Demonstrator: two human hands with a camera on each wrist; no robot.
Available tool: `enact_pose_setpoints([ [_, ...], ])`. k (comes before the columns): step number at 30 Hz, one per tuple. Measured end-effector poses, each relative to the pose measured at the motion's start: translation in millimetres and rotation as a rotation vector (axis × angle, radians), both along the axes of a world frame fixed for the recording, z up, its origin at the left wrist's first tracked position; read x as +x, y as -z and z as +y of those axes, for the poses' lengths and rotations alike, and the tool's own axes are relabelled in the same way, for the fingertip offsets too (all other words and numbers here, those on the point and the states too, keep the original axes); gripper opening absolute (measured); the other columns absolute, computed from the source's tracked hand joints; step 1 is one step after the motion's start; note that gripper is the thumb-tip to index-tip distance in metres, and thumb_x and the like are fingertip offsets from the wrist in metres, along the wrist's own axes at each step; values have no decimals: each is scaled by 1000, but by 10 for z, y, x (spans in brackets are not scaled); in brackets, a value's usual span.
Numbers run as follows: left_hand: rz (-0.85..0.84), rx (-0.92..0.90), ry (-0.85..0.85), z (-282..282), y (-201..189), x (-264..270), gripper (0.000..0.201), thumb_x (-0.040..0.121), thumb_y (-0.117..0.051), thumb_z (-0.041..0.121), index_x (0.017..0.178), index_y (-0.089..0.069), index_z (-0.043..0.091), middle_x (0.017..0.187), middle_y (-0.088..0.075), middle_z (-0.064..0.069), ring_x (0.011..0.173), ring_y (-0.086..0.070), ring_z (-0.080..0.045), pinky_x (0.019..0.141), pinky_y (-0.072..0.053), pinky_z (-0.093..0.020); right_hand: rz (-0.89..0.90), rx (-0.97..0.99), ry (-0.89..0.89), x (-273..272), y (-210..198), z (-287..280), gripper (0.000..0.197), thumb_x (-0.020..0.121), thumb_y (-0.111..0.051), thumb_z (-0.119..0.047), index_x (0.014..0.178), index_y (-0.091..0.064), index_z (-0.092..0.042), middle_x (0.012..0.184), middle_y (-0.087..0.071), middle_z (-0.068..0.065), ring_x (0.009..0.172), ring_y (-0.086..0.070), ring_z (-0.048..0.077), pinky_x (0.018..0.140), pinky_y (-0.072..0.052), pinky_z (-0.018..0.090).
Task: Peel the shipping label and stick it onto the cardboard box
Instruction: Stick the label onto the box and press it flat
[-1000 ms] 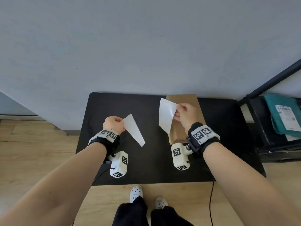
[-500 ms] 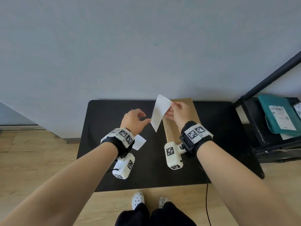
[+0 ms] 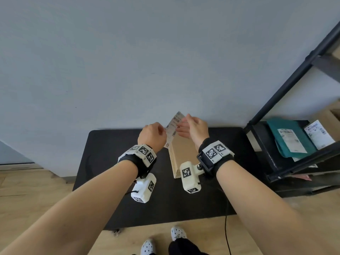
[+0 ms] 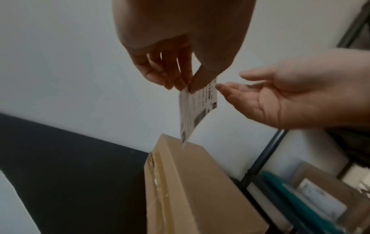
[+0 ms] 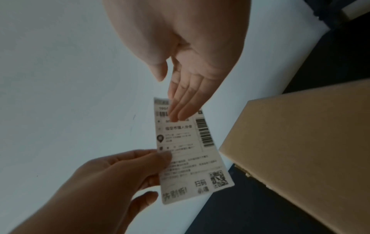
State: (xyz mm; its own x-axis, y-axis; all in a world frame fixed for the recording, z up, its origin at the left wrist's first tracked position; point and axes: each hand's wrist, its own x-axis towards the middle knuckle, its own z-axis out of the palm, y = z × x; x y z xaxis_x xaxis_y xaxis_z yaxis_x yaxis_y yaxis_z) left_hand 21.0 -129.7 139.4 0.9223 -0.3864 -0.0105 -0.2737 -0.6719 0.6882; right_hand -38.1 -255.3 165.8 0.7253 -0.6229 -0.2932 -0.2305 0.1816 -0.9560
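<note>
The white printed shipping label (image 3: 173, 128) hangs in the air above the far end of the brown cardboard box (image 3: 184, 153), which lies on the black table (image 3: 110, 162). My left hand (image 3: 163, 133) pinches the label's left edge between thumb and fingers. In the right wrist view the label (image 5: 190, 150) shows its printed face, with my left hand (image 5: 160, 156) at its side. My right hand (image 5: 180, 98) has straight fingers lying against the label's upper part. From the left wrist, the label (image 4: 200, 101) dangles just over the box (image 4: 200, 190), beside my right hand's (image 4: 280, 98) flat palm.
A black metal shelf (image 3: 276, 100) stands right of the table and holds teal mailer bags (image 3: 288, 137) with labels. A grey wall runs close behind the table. A black cable (image 3: 226, 227) hangs over the table's front edge, above the wooden floor.
My left hand let the blank backing sheet drop on the table, moved right and took the label. The label turned its printed face toward me, and my right hand's pinch opened.
</note>
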Motion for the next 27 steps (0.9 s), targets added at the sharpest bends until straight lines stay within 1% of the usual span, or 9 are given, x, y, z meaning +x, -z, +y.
enact_pose_setpoints([
  [3, 118, -131, -11, -58, -1, 2, 16, 86, -60, 20, 92, -69, 8, 90, -71, -6, 79, -61, -18, 71, -48, -26, 15, -88, -7, -88, 17, -190, 31, 96, -50, -29, 102, -59, 0, 85, -68, 8, 70, -67, 20, 60, -57, 26],
  [7, 235, -232, -40, -137, 20, -35, 17, 85, -65, 16, 95, -69, 3, 87, -65, -3, 84, -60, -16, 78, -48, -26, 163, -198, -43, -214, 186, -410, 37, 89, -61, -28, 115, -58, -2, 106, -64, 11, 89, -62, 20, 80, -55, 35],
  [10, 284, -252, -66, -210, 71, -90, 16, 84, -67, 13, 95, -70, 1, 88, -66, -4, 85, -60, -15, 78, -45, -24, 298, -181, -200, -325, 282, -495, 37, 88, -62, -27, 117, -61, -3, 102, -64, 7, 91, -60, 18, 75, -52, 27],
  [12, 301, -250, -75, -264, 121, -145, 16, 84, -68, 13, 95, -71, 2, 88, -66, -4, 83, -60, -14, 78, -45, -24, 321, -153, -260, -378, 347, -554, 33, 88, -64, -19, 117, -61, -3, 110, -67, 9, 94, -63, 19, 71, -51, 21],
  [14, 329, -247, -87, -328, 188, -191, 15, 83, -68, 12, 95, -70, 3, 87, -66, -5, 78, -61, -15, 74, -49, -25, 311, -111, -274, -420, 411, -616, 32, 86, -65, -11, 116, -61, -1, 115, -68, 15, 95, -66, 23, 74, -54, 24],
  [16, 381, -253, -101, -395, 240, -236, 14, 83, -67, 7, 95, -68, 2, 87, -67, -8, 69, -61, -14, 70, -54, -25, 307, -111, -276, -452, 465, -687, 29, 84, -67, -6, 112, -62, 0, 114, -68, 18, 96, -67, 26, 82, -56, 31],
  [18, 425, -232, -98, -456, 303, -262, 17, 81, -67, 1, 98, -67, 1, 89, -67, -11, 69, -62, -16, 71, -56, -28, 311, -128, -283, -480, 526, -761, 27, 82, -68, -5, 108, -64, 0, 112, -69, 18, 93, -68, 25, 83, -56, 32],
  [21, 452, -189, -108, -545, 403, -324, 25, 79, -68, -1, 103, -65, 3, 96, -67, -13, 79, -62, -21, 82, -56, -35, 322, -165, -299, -504, 644, -860, 24, 81, -69, -3, 104, -65, 0, 108, -69, 16, 79, -67, 17, 72, -55, 24],
  [27, 409, -132, -238, -669, 614, -431, 46, 78, -72, 6, 120, -53, 8, 74, -53, 8, 83, -57, -15, 77, -46, -28, 363, -249, -331, -482, 889, -977, 22, 77, -74, -9, 97, -65, -8, 95, -69, 8, 72, -65, 12, 70, -54, 23],
])
